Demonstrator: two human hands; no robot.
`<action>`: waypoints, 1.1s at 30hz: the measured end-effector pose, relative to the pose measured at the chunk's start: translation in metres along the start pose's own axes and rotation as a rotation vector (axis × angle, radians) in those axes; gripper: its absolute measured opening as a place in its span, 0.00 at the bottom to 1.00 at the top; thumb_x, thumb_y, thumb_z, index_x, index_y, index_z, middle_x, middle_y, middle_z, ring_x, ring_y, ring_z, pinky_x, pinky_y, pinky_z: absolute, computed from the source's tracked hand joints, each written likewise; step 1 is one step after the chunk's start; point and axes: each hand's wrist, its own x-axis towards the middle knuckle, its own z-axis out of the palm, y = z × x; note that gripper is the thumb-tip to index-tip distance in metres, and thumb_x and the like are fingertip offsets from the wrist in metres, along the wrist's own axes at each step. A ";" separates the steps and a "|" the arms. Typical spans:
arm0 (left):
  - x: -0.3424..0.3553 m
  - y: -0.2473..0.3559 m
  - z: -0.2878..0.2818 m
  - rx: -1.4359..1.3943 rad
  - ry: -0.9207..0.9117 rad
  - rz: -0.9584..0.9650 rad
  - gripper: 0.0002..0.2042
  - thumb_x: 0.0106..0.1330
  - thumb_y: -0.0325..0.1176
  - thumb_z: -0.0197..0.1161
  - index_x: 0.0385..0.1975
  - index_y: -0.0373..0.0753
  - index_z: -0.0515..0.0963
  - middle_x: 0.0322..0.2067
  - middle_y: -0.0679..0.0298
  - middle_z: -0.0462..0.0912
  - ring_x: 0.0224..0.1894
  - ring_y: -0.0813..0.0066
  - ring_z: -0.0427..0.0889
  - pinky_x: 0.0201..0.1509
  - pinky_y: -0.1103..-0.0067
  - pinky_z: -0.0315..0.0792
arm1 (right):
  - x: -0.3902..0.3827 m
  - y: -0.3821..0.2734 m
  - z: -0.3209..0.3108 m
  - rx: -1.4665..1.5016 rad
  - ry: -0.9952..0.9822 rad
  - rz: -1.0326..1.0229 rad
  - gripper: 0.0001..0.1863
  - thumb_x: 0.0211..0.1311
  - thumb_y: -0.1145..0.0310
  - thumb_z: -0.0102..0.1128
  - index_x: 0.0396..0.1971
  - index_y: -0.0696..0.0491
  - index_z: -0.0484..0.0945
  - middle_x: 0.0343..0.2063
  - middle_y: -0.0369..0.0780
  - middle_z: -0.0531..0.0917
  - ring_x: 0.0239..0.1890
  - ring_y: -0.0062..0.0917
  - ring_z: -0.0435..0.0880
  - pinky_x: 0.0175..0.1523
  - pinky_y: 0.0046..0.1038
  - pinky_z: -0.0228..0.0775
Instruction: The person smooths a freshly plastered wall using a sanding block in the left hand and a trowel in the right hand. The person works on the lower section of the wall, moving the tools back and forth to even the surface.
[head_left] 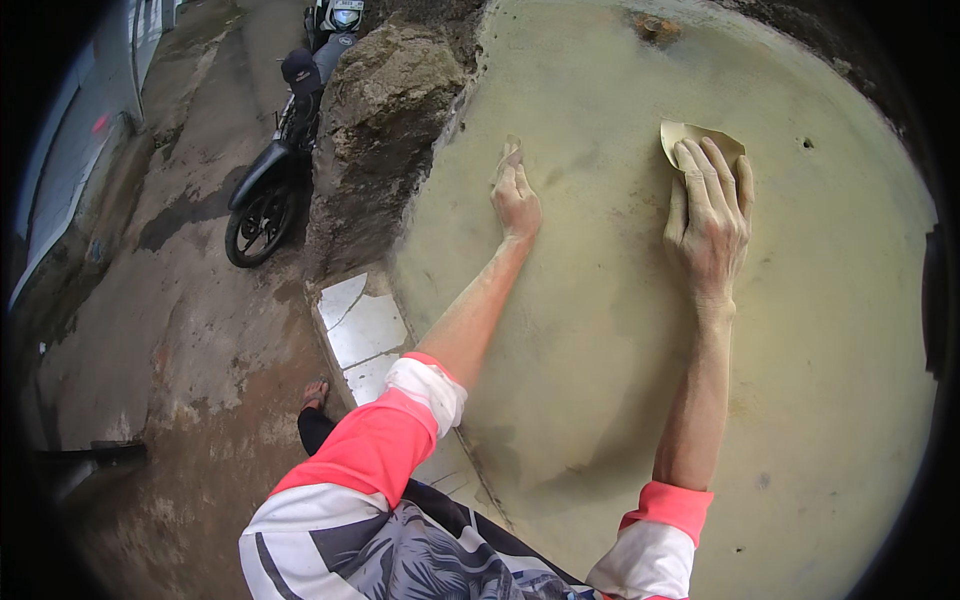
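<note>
Closest to me is the patterned shirt (430,550). Past it, a pale sheet (690,131) lies on the wall (600,300), held under the right hand's (712,205) outstretched fingers. The left hand's (517,208) fingers are bunched; I can't tell whether around anything. Leftward: rock (385,110), then motorbike (262,172).

matt surface (590,350), papery sheet (698,131), rough rock (385,110)

Dark motorbike (268,170) beside a rough rock (385,105), cracked white tiles (362,328) nearby
</note>
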 end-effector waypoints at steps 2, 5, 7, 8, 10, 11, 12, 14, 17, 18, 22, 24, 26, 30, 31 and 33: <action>0.005 0.006 0.011 0.049 0.049 0.024 0.20 0.82 0.26 0.48 0.69 0.33 0.73 0.74 0.52 0.69 0.78 0.54 0.63 0.82 0.67 0.57 | 0.001 -0.001 0.003 -0.019 -0.002 0.003 0.21 0.64 0.75 0.63 0.57 0.49 0.84 0.57 0.33 0.87 0.65 0.28 0.81 0.80 0.45 0.60; -0.050 0.012 0.012 -0.045 -0.063 0.114 0.20 0.81 0.25 0.48 0.70 0.34 0.73 0.74 0.52 0.69 0.78 0.54 0.64 0.82 0.65 0.55 | -0.002 -0.001 0.008 -0.031 -0.007 0.008 0.21 0.64 0.75 0.63 0.58 0.50 0.83 0.57 0.34 0.86 0.66 0.29 0.81 0.79 0.45 0.60; -0.124 0.022 0.001 0.028 -0.231 0.261 0.20 0.80 0.23 0.49 0.69 0.33 0.73 0.73 0.53 0.70 0.78 0.55 0.64 0.83 0.64 0.54 | -0.005 0.000 0.003 -0.036 -0.020 0.022 0.22 0.63 0.76 0.63 0.58 0.51 0.83 0.57 0.34 0.86 0.66 0.29 0.81 0.79 0.44 0.60; -0.120 0.017 0.002 -0.009 -0.224 0.274 0.20 0.79 0.22 0.50 0.69 0.33 0.73 0.73 0.53 0.70 0.78 0.55 0.64 0.83 0.64 0.54 | -0.004 0.000 0.001 -0.028 -0.024 0.019 0.22 0.63 0.76 0.63 0.58 0.51 0.83 0.57 0.34 0.86 0.66 0.29 0.81 0.79 0.44 0.60; -0.093 -0.002 0.001 -0.065 -0.201 0.305 0.20 0.79 0.22 0.51 0.69 0.32 0.73 0.73 0.53 0.71 0.78 0.55 0.64 0.82 0.63 0.55 | 0.000 -0.004 0.002 0.000 -0.016 0.010 0.21 0.63 0.76 0.62 0.57 0.52 0.84 0.57 0.35 0.87 0.66 0.29 0.81 0.80 0.44 0.60; -0.063 0.008 0.003 -0.011 -0.176 0.243 0.20 0.79 0.23 0.51 0.69 0.30 0.73 0.73 0.54 0.71 0.78 0.55 0.65 0.82 0.64 0.56 | -0.002 -0.002 0.003 0.003 -0.013 0.019 0.21 0.63 0.76 0.62 0.57 0.52 0.84 0.56 0.34 0.87 0.66 0.29 0.81 0.80 0.44 0.60; -0.018 0.010 0.006 -0.030 -0.086 0.138 0.21 0.79 0.23 0.51 0.69 0.31 0.73 0.73 0.54 0.71 0.78 0.55 0.64 0.82 0.64 0.56 | -0.001 -0.004 0.002 0.011 -0.006 0.022 0.21 0.63 0.76 0.62 0.57 0.51 0.84 0.56 0.34 0.87 0.66 0.29 0.81 0.80 0.44 0.60; 0.021 0.014 0.012 -0.022 0.028 0.069 0.21 0.79 0.24 0.50 0.70 0.32 0.72 0.73 0.54 0.71 0.78 0.56 0.65 0.81 0.65 0.57 | 0.004 -0.007 0.002 0.020 -0.002 0.016 0.21 0.63 0.77 0.62 0.56 0.51 0.84 0.56 0.34 0.87 0.66 0.29 0.81 0.80 0.44 0.60; 0.000 0.017 0.015 0.030 -0.010 0.156 0.21 0.80 0.25 0.50 0.70 0.33 0.72 0.73 0.53 0.71 0.77 0.56 0.66 0.80 0.67 0.59 | 0.003 -0.007 0.001 0.004 -0.010 0.031 0.20 0.64 0.77 0.63 0.56 0.51 0.85 0.56 0.34 0.87 0.66 0.29 0.81 0.80 0.43 0.61; -0.046 0.016 0.008 0.029 -0.097 0.179 0.21 0.80 0.25 0.50 0.70 0.33 0.72 0.73 0.53 0.71 0.77 0.57 0.66 0.80 0.67 0.59 | -0.001 -0.006 0.002 -0.007 -0.016 0.049 0.20 0.64 0.77 0.63 0.56 0.51 0.85 0.56 0.34 0.88 0.66 0.28 0.81 0.80 0.43 0.61; -0.045 -0.007 -0.009 0.075 -0.178 0.325 0.21 0.80 0.26 0.49 0.71 0.34 0.72 0.74 0.54 0.70 0.78 0.59 0.64 0.80 0.68 0.60 | 0.000 -0.007 0.000 0.008 -0.006 0.045 0.20 0.64 0.77 0.63 0.56 0.51 0.84 0.55 0.34 0.88 0.65 0.29 0.81 0.79 0.43 0.61; 0.012 -0.005 0.001 0.043 -0.045 0.173 0.21 0.80 0.24 0.50 0.71 0.35 0.72 0.74 0.55 0.70 0.79 0.59 0.63 0.81 0.69 0.59 | 0.003 -0.007 -0.001 0.021 0.003 0.024 0.20 0.64 0.77 0.63 0.56 0.52 0.84 0.55 0.34 0.88 0.65 0.29 0.81 0.79 0.43 0.61; 0.017 -0.003 0.002 0.046 -0.017 0.112 0.21 0.80 0.23 0.50 0.71 0.35 0.72 0.73 0.54 0.70 0.79 0.59 0.63 0.81 0.69 0.59 | 0.002 -0.006 0.000 0.029 0.006 0.013 0.20 0.64 0.78 0.63 0.56 0.52 0.84 0.55 0.34 0.88 0.65 0.29 0.81 0.79 0.44 0.61; -0.063 -0.041 -0.037 0.083 -0.201 0.238 0.20 0.80 0.22 0.49 0.70 0.33 0.72 0.73 0.52 0.70 0.78 0.59 0.63 0.80 0.69 0.60 | 0.001 -0.005 0.000 0.016 0.010 0.045 0.20 0.63 0.78 0.63 0.56 0.53 0.84 0.56 0.35 0.88 0.65 0.29 0.82 0.79 0.44 0.62; -0.070 -0.042 -0.047 0.086 -0.252 0.277 0.20 0.80 0.22 0.48 0.70 0.33 0.72 0.74 0.52 0.70 0.79 0.58 0.63 0.80 0.70 0.60 | 0.002 -0.006 0.001 0.021 0.014 0.049 0.20 0.63 0.79 0.63 0.56 0.53 0.84 0.56 0.35 0.88 0.65 0.29 0.82 0.79 0.44 0.62; -0.041 -0.032 -0.032 0.068 -0.199 0.193 0.21 0.79 0.21 0.49 0.70 0.33 0.72 0.74 0.52 0.69 0.78 0.59 0.63 0.80 0.70 0.61 | 0.001 -0.008 0.001 0.025 0.016 0.059 0.21 0.62 0.79 0.64 0.56 0.53 0.84 0.56 0.36 0.87 0.65 0.29 0.81 0.79 0.44 0.62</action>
